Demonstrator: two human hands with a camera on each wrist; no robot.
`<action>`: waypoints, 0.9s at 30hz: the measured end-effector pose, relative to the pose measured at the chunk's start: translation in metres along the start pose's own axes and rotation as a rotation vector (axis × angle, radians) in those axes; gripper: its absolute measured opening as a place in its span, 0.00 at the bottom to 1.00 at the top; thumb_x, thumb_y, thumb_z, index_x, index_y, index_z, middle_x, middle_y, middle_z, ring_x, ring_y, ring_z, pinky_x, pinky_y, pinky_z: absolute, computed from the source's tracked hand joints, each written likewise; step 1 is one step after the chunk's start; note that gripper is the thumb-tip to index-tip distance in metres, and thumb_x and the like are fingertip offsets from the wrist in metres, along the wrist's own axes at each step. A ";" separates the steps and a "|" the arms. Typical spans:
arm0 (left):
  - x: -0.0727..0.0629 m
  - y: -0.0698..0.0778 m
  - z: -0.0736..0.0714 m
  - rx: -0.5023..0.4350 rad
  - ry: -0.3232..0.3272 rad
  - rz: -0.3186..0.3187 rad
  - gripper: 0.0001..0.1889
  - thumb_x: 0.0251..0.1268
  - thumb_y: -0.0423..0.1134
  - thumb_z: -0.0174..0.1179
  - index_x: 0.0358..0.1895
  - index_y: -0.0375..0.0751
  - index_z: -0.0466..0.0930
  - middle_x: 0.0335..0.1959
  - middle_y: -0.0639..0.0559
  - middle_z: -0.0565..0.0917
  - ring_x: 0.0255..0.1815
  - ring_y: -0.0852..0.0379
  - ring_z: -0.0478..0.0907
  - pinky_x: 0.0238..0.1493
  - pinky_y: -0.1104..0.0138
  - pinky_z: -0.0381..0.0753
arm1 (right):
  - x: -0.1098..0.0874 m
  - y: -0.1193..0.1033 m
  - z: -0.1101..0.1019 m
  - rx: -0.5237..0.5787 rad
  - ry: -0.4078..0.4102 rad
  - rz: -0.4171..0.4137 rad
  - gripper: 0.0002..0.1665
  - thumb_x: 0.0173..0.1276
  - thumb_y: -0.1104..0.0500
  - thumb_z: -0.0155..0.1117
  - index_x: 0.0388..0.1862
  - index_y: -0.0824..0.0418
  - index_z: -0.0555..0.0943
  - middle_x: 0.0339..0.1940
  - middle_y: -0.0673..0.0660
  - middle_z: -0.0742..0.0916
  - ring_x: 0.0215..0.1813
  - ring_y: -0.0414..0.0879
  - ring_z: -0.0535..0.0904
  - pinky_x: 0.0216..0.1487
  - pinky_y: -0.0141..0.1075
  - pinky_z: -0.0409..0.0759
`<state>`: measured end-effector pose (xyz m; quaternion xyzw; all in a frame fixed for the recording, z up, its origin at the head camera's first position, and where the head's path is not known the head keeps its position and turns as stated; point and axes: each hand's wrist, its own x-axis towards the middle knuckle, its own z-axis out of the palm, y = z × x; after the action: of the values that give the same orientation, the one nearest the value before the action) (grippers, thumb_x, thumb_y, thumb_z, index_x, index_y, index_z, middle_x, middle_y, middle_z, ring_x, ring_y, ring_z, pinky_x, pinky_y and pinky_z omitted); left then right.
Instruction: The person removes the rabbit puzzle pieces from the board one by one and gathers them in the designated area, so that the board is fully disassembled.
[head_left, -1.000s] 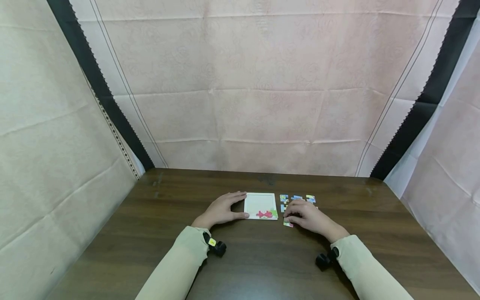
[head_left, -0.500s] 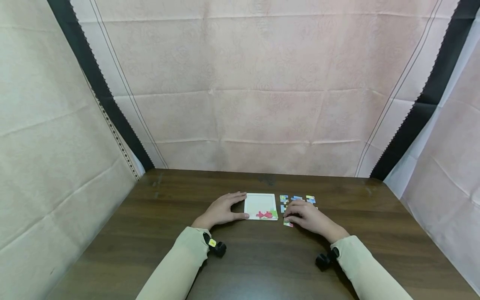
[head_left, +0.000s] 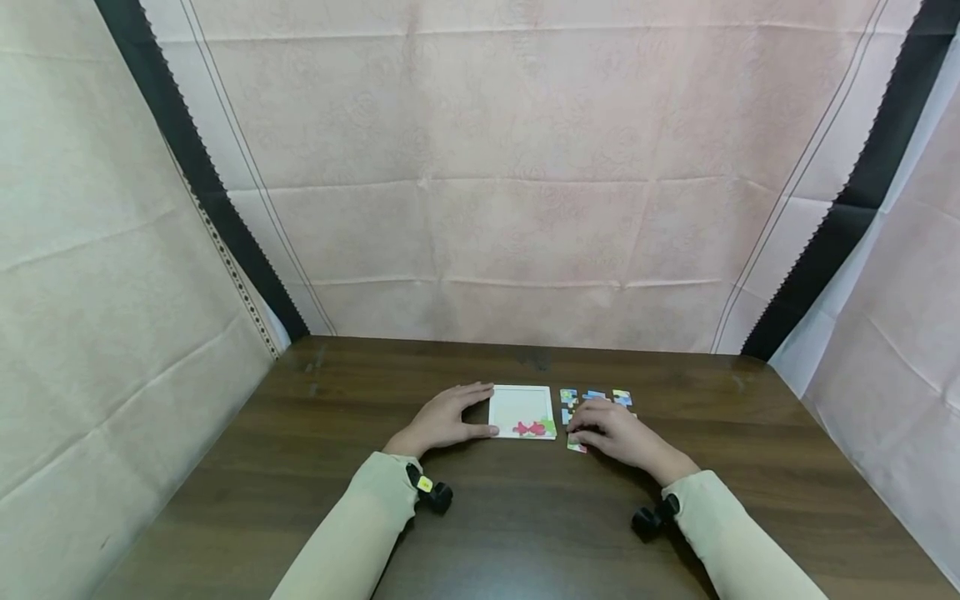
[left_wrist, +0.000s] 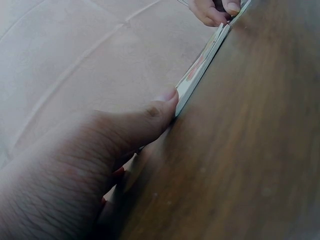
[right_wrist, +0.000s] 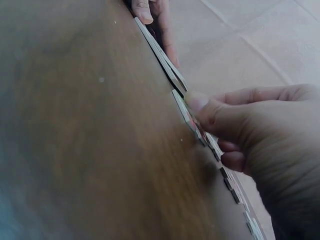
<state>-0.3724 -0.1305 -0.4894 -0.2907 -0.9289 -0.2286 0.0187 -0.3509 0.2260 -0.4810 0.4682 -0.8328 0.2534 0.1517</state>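
My left hand (head_left: 447,419) touches the left side of a white puzzle tray (head_left: 519,410) that has pink and green pictures along its bottom edge. Its fingers are at the upper left corner and the thumb at the lower left. In the left wrist view the thumb (left_wrist: 162,102) lies against the tray's edge (left_wrist: 192,85). My right hand (head_left: 617,431), fingers bent, pinches a small puzzle piece (head_left: 577,447) right of the tray. In the right wrist view the thumb (right_wrist: 200,102) is low over the pieces. Part of that piece is hidden under the fingers.
Several blue and yellow puzzle pieces (head_left: 621,397) lie behind my right hand, some partly covered by it. They are on a dark brown wooden table (head_left: 480,533). Pale cloth walls (head_left: 525,183) stand behind the table and on both sides.
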 end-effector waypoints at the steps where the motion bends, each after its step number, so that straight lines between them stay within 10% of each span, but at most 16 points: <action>1: 0.000 0.000 -0.001 -0.001 0.002 0.001 0.47 0.58 0.77 0.56 0.78 0.59 0.63 0.78 0.55 0.62 0.79 0.48 0.56 0.76 0.47 0.56 | 0.001 0.000 -0.001 0.005 0.019 0.004 0.07 0.68 0.62 0.71 0.43 0.52 0.88 0.43 0.46 0.86 0.45 0.39 0.80 0.42 0.37 0.83; 11: -0.001 0.001 0.000 0.025 -0.011 -0.021 0.46 0.58 0.76 0.57 0.78 0.61 0.62 0.79 0.58 0.61 0.79 0.51 0.55 0.76 0.49 0.56 | 0.016 -0.005 0.008 0.043 0.175 0.008 0.06 0.67 0.61 0.72 0.43 0.56 0.88 0.40 0.44 0.85 0.38 0.37 0.77 0.33 0.32 0.79; 27: -0.001 0.003 -0.001 0.007 0.006 -0.003 0.47 0.58 0.76 0.57 0.78 0.57 0.64 0.78 0.54 0.63 0.78 0.48 0.57 0.75 0.45 0.58 | 0.065 -0.016 0.041 0.132 0.046 0.010 0.09 0.69 0.57 0.70 0.47 0.57 0.86 0.45 0.50 0.85 0.47 0.42 0.80 0.45 0.39 0.84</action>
<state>-0.3705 -0.1298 -0.4872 -0.2886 -0.9301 -0.2261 0.0220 -0.3712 0.1499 -0.4780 0.4670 -0.8130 0.3192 0.1381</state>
